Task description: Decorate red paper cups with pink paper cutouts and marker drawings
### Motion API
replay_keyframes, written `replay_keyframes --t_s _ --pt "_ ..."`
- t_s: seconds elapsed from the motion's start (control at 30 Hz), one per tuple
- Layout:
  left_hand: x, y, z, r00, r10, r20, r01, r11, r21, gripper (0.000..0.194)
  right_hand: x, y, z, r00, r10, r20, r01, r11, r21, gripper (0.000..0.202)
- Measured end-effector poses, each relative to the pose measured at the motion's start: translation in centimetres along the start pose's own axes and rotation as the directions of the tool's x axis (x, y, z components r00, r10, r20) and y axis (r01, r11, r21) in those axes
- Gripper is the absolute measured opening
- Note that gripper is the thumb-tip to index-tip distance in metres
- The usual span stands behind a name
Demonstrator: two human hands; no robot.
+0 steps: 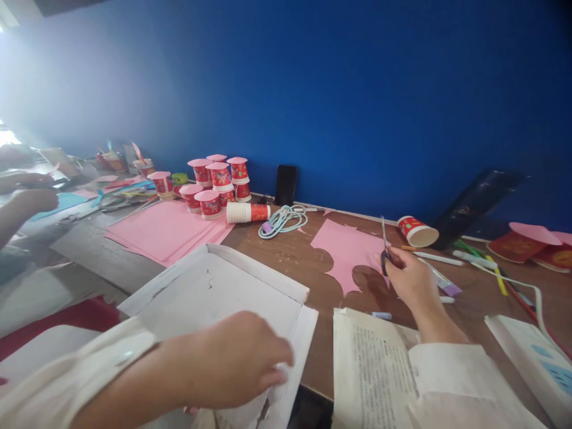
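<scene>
My right hand (411,280) is closed around the dark handles of a pair of scissors (385,241), whose blades point up and away. Under and beside them lies a pink paper sheet (342,247) with rounded pieces cut out of its edges. My left hand (245,354) hovers over the right side of a shallow white box lid (187,316). Its fingers are curled in, slightly blurred, and whatever they might hold cannot be made out. An open book (373,369) with printed text lies below my right wrist.
Red paper cups (218,176) topped with pink paper stand behind stacked pink sheets (170,229). Nearby are nested cups (248,212), a coiled cable (286,221) and a phone (286,185). A tipped cup (417,231), pens and a power strip (531,357) lie right. Another person's hands (29,202) are left.
</scene>
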State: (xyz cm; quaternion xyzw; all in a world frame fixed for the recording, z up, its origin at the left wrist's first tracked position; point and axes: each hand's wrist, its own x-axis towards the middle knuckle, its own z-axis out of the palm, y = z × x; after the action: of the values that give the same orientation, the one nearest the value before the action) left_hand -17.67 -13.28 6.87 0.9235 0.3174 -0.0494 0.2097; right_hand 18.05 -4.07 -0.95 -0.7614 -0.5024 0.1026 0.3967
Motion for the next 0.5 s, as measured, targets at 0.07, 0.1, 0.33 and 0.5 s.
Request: replay_keyframes --t_s 0.07,0.1,0.33,0.5 --pt "4.4 1.8 -1.5 0.997 0.039 -0.065 -0.036 0.998 0.052 0.021 0.2 0.4 -0.6 1.000 -0.003 0.010 0.005 0.978 -0.208 0.043" --pt "6.5 2.2 -1.6 0.993 0.075 -0.086 -0.067 0.993 0.094 0.023 0.2 0.5 -0.8 1.000 0.008 0.028 -0.001 0.969 -0.247 0.042" --pt "18.0 1.8 0.8 0.979 0.113 -0.172 -0.051 0.943 0.329 0.019 0.1 0.4 -0.3 0.990 0.046 0.136 -0.031 0.993 -0.115 0.041" --pt "21.4 0.7 1.2 0.964 0.176 -0.198 -0.089 0.920 0.382 0.010 0.2 0.4 -0.2 0.985 0.038 0.171 -0.033 0.999 -0.030 0.041"
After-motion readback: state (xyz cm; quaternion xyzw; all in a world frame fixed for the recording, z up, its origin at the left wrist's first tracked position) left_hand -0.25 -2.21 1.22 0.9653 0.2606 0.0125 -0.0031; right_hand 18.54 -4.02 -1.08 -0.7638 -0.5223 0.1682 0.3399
